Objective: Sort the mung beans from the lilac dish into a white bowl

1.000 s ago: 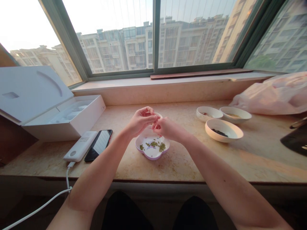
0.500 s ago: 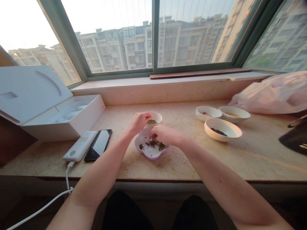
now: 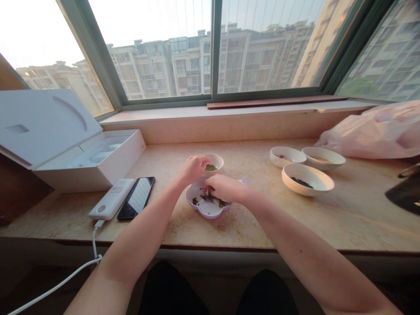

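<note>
A pale purple flower-shaped dish [image 3: 210, 209] with scattered green beans sits on the marble sill in front of me. Just behind it stands a small white bowl [image 3: 215, 162] holding green beans. My left hand [image 3: 193, 169] hovers at that bowl's left rim, fingers curled together. My right hand [image 3: 223, 188] reaches down into the purple dish, fingertips pinched among the beans; what they hold is too small to make out.
Three white bowls [image 3: 307, 178] stand to the right, one with dark seeds. A plastic bag [image 3: 377, 131] lies far right. On the left are an open white box [image 3: 88, 159], a power bank [image 3: 111, 204] with cable and a phone [image 3: 136, 204].
Both hands were raised and touching above the dish. They have come down and apart: the left to the white bowl's rim, the right into the purple dish.
</note>
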{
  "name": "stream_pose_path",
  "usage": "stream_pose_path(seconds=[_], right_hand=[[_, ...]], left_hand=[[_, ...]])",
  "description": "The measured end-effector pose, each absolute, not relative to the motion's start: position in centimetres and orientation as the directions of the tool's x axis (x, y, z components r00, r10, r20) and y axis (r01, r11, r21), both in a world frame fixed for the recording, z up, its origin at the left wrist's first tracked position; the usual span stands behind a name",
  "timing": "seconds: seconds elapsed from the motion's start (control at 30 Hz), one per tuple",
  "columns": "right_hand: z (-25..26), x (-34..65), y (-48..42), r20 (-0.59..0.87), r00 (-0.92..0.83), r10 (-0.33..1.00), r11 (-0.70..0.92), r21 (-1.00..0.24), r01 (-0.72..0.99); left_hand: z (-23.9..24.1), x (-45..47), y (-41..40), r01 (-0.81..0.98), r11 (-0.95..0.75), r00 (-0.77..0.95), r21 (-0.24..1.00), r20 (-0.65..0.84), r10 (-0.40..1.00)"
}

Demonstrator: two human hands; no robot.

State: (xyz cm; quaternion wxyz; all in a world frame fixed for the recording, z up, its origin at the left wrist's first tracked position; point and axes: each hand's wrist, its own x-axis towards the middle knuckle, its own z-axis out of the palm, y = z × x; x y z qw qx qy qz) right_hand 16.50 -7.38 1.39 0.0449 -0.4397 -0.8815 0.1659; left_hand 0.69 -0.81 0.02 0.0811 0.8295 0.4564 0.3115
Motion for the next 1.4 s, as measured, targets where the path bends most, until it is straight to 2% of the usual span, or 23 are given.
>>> stream_pose_path(seconds=[0.17,0.27,0.53,0.67,0.77,1.03,1.23,1.4], right_hand=[[2.0,16.1,-8.0,-0.004,-0.615,0.789,0.595,-0.245,0.765],[2.0,16.0,-7.9,0.1,-0.635,0.766,0.636,-0.27,0.723],[1.7,15.8,-7.7,0.273,-0.589,0.761,0.613,-0.602,0.512],[2.1,15.9,-7.5,0.25,-0.563,0.788,0.448,-0.86,0.245],[2.9,16.2,-7.4,0.225,-0.584,0.78,0.303,-0.952,0.038],[4.4,17.1,-7.9,0.224,-0.59,0.775,0.049,-0.953,-0.297],[5.1,17.9,-8.2,0.307,-0.565,0.766,-0.012,-0.872,-0.49],[5.6,18.4,-8.5,0.35,-0.563,0.749,-0.005,-0.846,-0.533]], left_hand=[[0.4,0.6,-1.0,0.699,-0.57,0.36,0.431,0.477,0.802],[0.6,0.6,-1.1,0.685,-0.571,0.342,0.453,0.492,0.801],[0.7,0.3,-0.9,0.672,-0.578,0.325,0.464,0.517,0.792],[1.3,0.3,-1.4,0.665,-0.587,0.329,0.461,0.525,0.785],[2.1,0.3,-2.2,0.659,-0.604,0.357,0.449,0.52,0.776],[3.2,0.3,-3.8,0.627,-0.649,0.418,0.431,0.518,0.747],[2.9,0.7,-3.5,0.63,-0.631,0.393,0.453,0.515,0.762],[2.5,0.5,-2.9,0.648,-0.611,0.362,0.455,0.522,0.772]])
